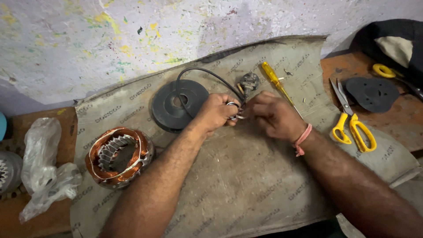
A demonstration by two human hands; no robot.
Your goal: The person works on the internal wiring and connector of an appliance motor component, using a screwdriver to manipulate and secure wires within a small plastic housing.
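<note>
My left hand and my right hand meet over the middle of a grey printed mat. Between their fingertips they pinch a small metal part at the end of a black cable. The cable loops up and back over a dark round disc. A small grey plug-like piece lies just beyond my fingers. A pink thread band sits on my right wrist.
A copper-wound motor stator stands at the left of the mat. A yellow-handled screwdriver lies behind my right hand. Yellow-handled scissors and a black flat plate rest at the right. Crumpled clear plastic lies at far left.
</note>
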